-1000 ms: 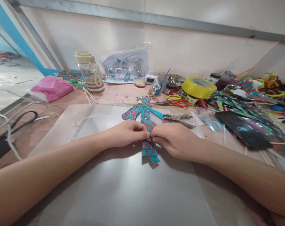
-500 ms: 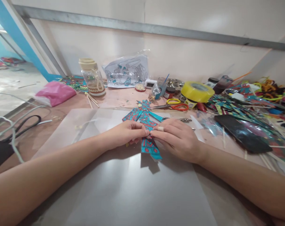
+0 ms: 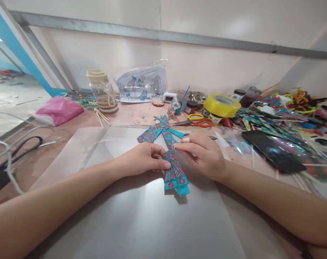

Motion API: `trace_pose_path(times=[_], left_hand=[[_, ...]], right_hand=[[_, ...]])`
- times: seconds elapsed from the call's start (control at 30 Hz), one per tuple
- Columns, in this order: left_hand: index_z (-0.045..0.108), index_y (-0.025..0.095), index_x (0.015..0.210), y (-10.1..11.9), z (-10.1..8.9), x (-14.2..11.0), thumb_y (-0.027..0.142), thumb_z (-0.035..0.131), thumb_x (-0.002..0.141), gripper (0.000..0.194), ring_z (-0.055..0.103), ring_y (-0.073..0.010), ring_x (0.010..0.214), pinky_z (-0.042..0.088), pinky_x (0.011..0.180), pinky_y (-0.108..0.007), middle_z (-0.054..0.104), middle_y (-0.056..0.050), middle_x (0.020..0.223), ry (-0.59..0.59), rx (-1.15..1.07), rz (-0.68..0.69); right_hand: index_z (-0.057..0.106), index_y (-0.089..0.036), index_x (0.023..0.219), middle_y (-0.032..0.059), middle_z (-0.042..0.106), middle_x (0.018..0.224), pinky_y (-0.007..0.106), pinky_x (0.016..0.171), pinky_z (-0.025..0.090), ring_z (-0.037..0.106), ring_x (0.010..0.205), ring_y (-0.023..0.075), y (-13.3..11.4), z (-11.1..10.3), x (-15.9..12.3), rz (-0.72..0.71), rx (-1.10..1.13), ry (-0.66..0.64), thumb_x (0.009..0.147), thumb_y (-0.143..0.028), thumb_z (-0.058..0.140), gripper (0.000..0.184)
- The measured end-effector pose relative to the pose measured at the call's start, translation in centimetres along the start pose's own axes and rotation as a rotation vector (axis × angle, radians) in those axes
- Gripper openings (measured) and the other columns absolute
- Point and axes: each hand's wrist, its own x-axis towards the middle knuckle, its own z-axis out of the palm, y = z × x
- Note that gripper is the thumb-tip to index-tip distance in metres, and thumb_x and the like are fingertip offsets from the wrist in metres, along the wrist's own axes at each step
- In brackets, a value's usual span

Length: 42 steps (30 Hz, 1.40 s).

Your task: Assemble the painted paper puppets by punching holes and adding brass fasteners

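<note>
A flat jointed puppet figure (image 3: 163, 124), painted turquoise and red, lies ahead of my hands with its strip-like limbs spread. My left hand (image 3: 154, 158) pinches a separate patterned puppet piece (image 3: 174, 171) by its left edge, thumb on top. This piece has red flowers and a turquoise tab at its near end. Beside it, my right hand (image 3: 202, 154) has its thumb and fingers pressed together at the near end of the figure's middle limb (image 3: 168, 136). A tan band wraps one right finger. Whatever tiny thing sits between those fingertips is hard to make out.
A translucent sheet (image 3: 141, 223) covers the work surface. Behind are scissors (image 3: 192, 121), yellow tape (image 3: 222, 104), a bottle (image 3: 102, 93) and a red-lidded dish of beads (image 3: 158, 102). A phone (image 3: 272, 151) and painted strips lie right; cables (image 3: 9, 158) run left.
The hands were together over the joint; now the lower piece is apart from the limb and nearer me in my left hand. My right hand stays by the limb's end.
</note>
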Motion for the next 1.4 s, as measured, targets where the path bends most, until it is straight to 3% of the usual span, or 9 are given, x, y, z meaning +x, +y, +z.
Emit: trace_pose_path(times=[0.17, 0.3, 0.5, 0.67, 0.83, 1.0, 1.07, 1.2, 1.4], left_hand=[[0.067, 0.017, 0.081, -0.12, 0.13, 0.03, 0.046, 0.066, 0.082, 0.03, 0.054, -0.0127, 0.064, 0.042, 0.063, -0.024, 0.063, 0.001, 0.071, -0.02, 0.018, 0.027], [0.052, 0.017, 0.068, -0.37, 0.35, 0.03, 0.046, 0.059, 0.087, 0.034, 0.042, -0.0104, 0.057, 0.035, 0.057, -0.024, 0.047, 0.005, 0.061, -0.01, 0.027, 0.082], [0.05, 0.019, 0.074, -0.14, 0.67, -0.2, 0.045, 0.046, 0.093, 0.033, 0.043, -0.0119, 0.059, 0.037, 0.057, -0.024, 0.045, 0.004, 0.064, 0.057, 0.086, 0.048], [0.05, 0.019, 0.077, -0.09, 0.42, -0.24, 0.048, 0.044, 0.094, 0.034, 0.043, -0.0122, 0.06, 0.037, 0.057, -0.024, 0.044, 0.004, 0.065, -0.024, 0.197, 0.086], [0.054, 0.018, 0.08, 0.36, 0.29, -0.46, 0.047, 0.045, 0.094, 0.034, 0.045, -0.013, 0.065, 0.039, 0.063, -0.025, 0.05, 0.002, 0.07, -0.066, 0.326, 0.091], [0.053, 0.018, 0.08, 0.26, 0.31, -0.65, 0.051, 0.047, 0.092, 0.036, 0.037, -0.0111, 0.058, 0.034, 0.057, -0.025, 0.041, 0.005, 0.064, -0.158, 0.081, 0.046], [0.057, 0.018, 0.083, 0.17, 0.29, -0.68, 0.049, 0.051, 0.09, 0.033, 0.04, -0.0121, 0.06, 0.036, 0.06, -0.026, 0.044, 0.004, 0.066, -0.13, 0.018, 0.021], [0.06, 0.018, 0.082, 0.3, 0.28, -0.61, 0.039, 0.058, 0.083, 0.021, 0.049, -0.0147, 0.068, 0.04, 0.065, -0.028, 0.053, 0.001, 0.072, -0.036, -0.024, -0.016], [0.057, 0.017, 0.076, 0.21, 0.06, -0.18, 0.046, 0.057, 0.09, 0.032, 0.042, -0.0092, 0.053, 0.034, 0.053, -0.022, 0.049, 0.004, 0.061, -0.156, 0.059, 0.004]], right_hand=[[0.068, -0.022, 0.107, 0.0046, 0.069, 0.087, 0.034, 0.079, 0.053, 0.065, 0.087, 0.0192, -0.34, 0.05, -0.12, -0.044, -0.021, -0.004, 0.09, -0.016, 0.061, 0.019], [0.067, -0.022, 0.107, 0.0045, 0.068, 0.089, 0.034, 0.08, 0.053, 0.064, 0.088, 0.0193, -0.35, 0.19, -0.07, -0.025, -0.042, 0.002, 0.09, -0.014, 0.061, 0.02], [0.066, -0.019, 0.105, 0.006, 0.068, 0.087, 0.037, 0.08, 0.053, 0.062, 0.087, 0.0207, -0.41, 0.32, 0.06, -0.038, -0.052, 0.01, 0.087, -0.011, 0.064, 0.02], [0.063, -0.019, 0.11, 0.005, 0.07, 0.091, 0.043, 0.091, 0.05, 0.062, 0.085, 0.0188, -0.57, 0.23, 0.03, -0.145, -0.054, -0.079, 0.089, -0.01, 0.061, 0.022], [0.063, -0.018, 0.111, 0.0044, 0.071, 0.093, 0.043, 0.094, 0.049, 0.061, 0.088, 0.0185, -0.64, 0.07, -0.08, -0.183, -0.084, -0.088, 0.09, -0.009, 0.061, 0.023], [0.064, -0.017, 0.111, 0.0042, 0.071, 0.091, 0.043, 0.094, 0.049, 0.061, 0.088, 0.0177, -0.63, -0.08, -0.1, -0.217, -0.081, -0.099, 0.093, -0.011, 0.058, 0.02], [0.065, -0.016, 0.111, 0.0044, 0.071, 0.09, 0.043, 0.094, 0.049, 0.061, 0.087, 0.0177, -0.62, -0.15, -0.09, -0.222, -0.082, -0.101, 0.092, -0.011, 0.058, 0.02], [0.066, -0.014, 0.109, 0.0051, 0.071, 0.089, 0.042, 0.093, 0.049, 0.061, 0.086, 0.0181, -0.67, -0.26, -0.07, -0.226, -0.082, -0.093, 0.089, -0.009, 0.063, 0.021], [0.066, -0.014, 0.108, 0.0054, 0.071, 0.09, 0.044, 0.093, 0.049, 0.062, 0.086, 0.019, -0.72, -0.25, -0.09, -0.227, -0.072, -0.088, 0.089, -0.009, 0.063, 0.02]])
